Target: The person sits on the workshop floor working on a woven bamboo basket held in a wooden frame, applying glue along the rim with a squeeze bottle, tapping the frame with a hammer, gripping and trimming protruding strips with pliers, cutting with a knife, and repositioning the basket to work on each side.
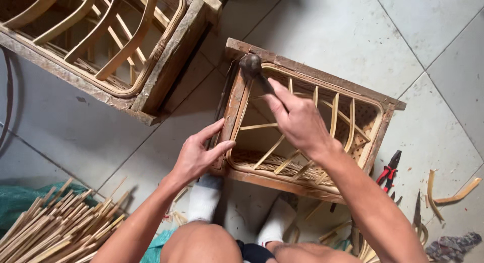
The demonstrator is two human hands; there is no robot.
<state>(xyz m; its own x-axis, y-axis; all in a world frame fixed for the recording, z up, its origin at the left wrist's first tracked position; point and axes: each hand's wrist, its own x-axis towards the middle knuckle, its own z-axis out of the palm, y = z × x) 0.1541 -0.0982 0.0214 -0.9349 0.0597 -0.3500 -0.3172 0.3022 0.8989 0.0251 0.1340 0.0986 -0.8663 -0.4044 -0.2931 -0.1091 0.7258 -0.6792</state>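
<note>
rattan framing looks nearly finished: the wooden crate frame is steadied under the flat, spread left hand while a hammer is clamped in the right hand at an upper corner.

The small frame under both hands is bare wood and split cane: its outer rails look rough, weathered and matt brown, while the bent strips inside are paler, smoother and faintly shiny. The right hand grips a hammer whose head looks like dull, dark, worn metal. At ten o'clock, a second frame shows the same coarse, unpainted wood. The floor is smooth grey tile with a soft sheen. At eight o'clock lie dry, pale cane sticks on green woven cloth. At four o'clock, pliers have dark metal jaws and glossy red plastic handles. The socks are matt white knit.
</note>
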